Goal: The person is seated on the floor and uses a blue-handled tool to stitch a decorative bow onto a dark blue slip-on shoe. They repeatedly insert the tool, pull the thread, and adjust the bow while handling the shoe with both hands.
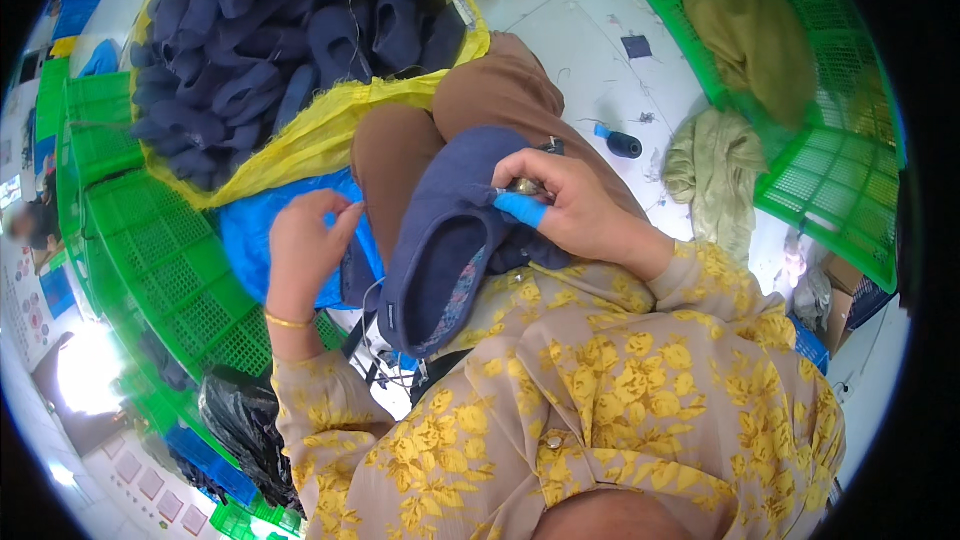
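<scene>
- The right hand (pixel 585 210) is curled around a small metal tool (pixel 527 186). The fingers cover most of it, so its kind is hard to tell.
- Blue tape (pixel 522 210) wraps the right thumb, which is at the slipper's edge.
- The left hand (pixel 308 245) has its thumb and pointing finger close together, beside the slipper. I cannot tell if the tips meet or pinch a thread.
- The dark blue slipper (pixel 455 165) is over the person's lap, toe up, its opening showing. The lining has a pattern, too small to make out.
- Dark blue cloth (pixel 525 248) peeks out under the right hand, partly hidden.
- Past the knees, a yellow sack (pixel 330 130) holds many dark blue slippers (pixel 240 30). The top edge of the view cuts it off.
- A dark thread spool (pixel 623 145) lies on the floor.
- At right, a green crate (pixel 830 190) holds olive cloth (pixel 740 30), also cut off.
</scene>
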A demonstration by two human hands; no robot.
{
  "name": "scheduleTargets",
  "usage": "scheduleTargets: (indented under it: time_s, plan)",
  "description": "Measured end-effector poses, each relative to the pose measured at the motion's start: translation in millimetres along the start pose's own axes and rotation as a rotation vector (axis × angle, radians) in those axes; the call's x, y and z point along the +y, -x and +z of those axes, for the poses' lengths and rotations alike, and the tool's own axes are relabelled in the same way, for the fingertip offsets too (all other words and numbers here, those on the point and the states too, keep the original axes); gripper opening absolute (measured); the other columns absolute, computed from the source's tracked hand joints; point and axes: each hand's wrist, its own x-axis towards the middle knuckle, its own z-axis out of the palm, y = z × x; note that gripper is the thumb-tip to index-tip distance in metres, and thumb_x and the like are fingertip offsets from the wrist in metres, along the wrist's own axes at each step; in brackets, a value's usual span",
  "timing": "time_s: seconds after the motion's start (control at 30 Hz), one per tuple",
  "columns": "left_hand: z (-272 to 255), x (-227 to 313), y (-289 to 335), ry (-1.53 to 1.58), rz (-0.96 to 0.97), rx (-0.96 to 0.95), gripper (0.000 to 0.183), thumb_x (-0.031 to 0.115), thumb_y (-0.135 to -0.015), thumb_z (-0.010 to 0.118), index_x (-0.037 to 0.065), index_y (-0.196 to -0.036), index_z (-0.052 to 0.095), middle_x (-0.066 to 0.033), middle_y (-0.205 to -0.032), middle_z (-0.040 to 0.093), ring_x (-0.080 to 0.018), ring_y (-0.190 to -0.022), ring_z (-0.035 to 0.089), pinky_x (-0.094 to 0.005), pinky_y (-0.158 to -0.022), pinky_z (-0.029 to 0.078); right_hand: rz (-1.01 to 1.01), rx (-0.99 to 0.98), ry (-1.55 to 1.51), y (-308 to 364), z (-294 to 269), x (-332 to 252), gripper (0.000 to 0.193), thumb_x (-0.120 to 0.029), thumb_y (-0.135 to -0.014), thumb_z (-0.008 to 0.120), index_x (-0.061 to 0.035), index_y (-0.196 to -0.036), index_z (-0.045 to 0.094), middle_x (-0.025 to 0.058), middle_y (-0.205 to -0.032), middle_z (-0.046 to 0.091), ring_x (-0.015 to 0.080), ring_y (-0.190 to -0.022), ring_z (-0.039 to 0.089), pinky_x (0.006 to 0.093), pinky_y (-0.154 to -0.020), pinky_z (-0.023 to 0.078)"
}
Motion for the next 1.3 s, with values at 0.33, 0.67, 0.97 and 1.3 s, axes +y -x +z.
scheduleTargets:
  time_s: [0.33, 0.67, 0.97, 1.3]
  plan:
    - [-19.4, -12.1, 75.8, 0.222, -0.056, -0.004, 0.02, 0.008, -0.078, 0.075, 0.002, -0.063, 0.063, -0.0083, -0.067, 0.063, -0.0223, -0.065, 0.057, -0.0348, -0.063, 0.043, -0.075, 0.131, 0.167, -1.0, 17.3, -0.6, 0.017, -0.009, -0.085, 0.068, -0.0062, -0.1, 0.06, 0.0087, -0.084, 0.067, 0.0211, -0.069, 0.067, 0.0313, -0.062, 0.051]
    - [20.3, -6.2, -22.8, 0.817, -0.188, 0.3, 0.018, 0.014, -0.091, 0.065, 0.001, -0.103, 0.068, -0.003, -0.097, 0.07, -0.0094, -0.074, 0.06, -0.0235, -0.067, 0.047, -0.156, 0.127, 0.16, 1.8, 19.5, 3.6, 0.02, -0.009, -0.083, 0.071, -0.0087, -0.1, 0.06, 0.0077, -0.084, 0.066, 0.0218, -0.068, 0.066, 0.0321, -0.06, 0.05]
    - [13.2, 77.5, 4.3, 0.588, -0.216, -0.213, 0.034, 0.031, -0.096, 0.06, 0.003, -0.078, 0.068, 0.0006, -0.065, 0.06, -0.0042, -0.057, 0.051, -0.0198, -0.052, 0.038, -0.176, 0.133, 0.157, 3.1, 17.7, 7.0, 0.023, -0.007, -0.081, 0.071, -0.0096, -0.102, 0.06, 0.0078, -0.084, 0.065, 0.0229, -0.07, 0.064, 0.0323, -0.06, 0.049]
    - [28.1, 92.1, 2.5, 0.558, -0.137, -0.073, 0.023, 0.022, -0.092, 0.067, -0.001, -0.087, 0.068, 0.0023, -0.07, 0.06, -0.0036, -0.065, 0.05, -0.0212, -0.058, 0.039, -0.048, 0.112, -0.069, 21.9, -11.4, -8.8, 0.011, -0.01, -0.096, 0.053, -0.0058, -0.107, 0.056, 0.002, -0.092, 0.059, 0.0088, -0.071, 0.05, 0.0241, -0.064, 0.04]
